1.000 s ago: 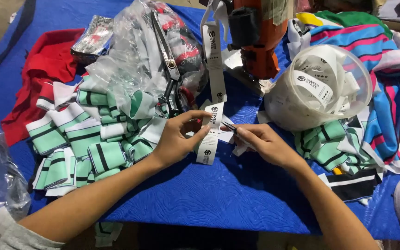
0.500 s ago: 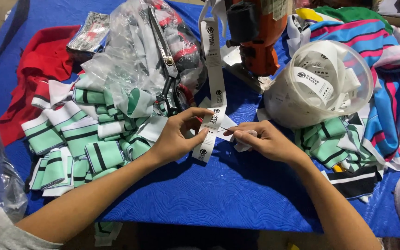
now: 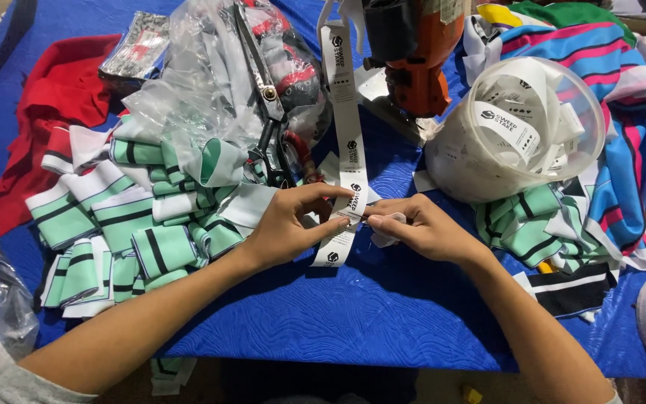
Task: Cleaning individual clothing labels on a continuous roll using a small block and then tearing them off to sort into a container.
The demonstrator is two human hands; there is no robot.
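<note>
A long white label ribbon (image 3: 344,105) with black printed marks hangs down from the top of the view to the blue quilted table (image 3: 353,314). My left hand (image 3: 293,224) pinches the ribbon between thumb and fingers near its lower part. My right hand (image 3: 420,228) meets it from the right, fingertips pressed on the same ribbon, with a small white cut label piece under its fingers. The ribbon's free end (image 3: 329,254) lies on the table below my left hand.
A pile of folded mint, white and black striped knit pieces (image 3: 136,217) lies left. Large scissors (image 3: 267,112) rest on a clear plastic bag. A clear tub of cut labels (image 3: 521,127) sits right, an orange machine (image 3: 416,67) behind, striped fabric (image 3: 637,142) far right.
Both hands stay on the ribbon. My left fingers have shifted a little along it, and my right hand has closed in nearer to the left.
</note>
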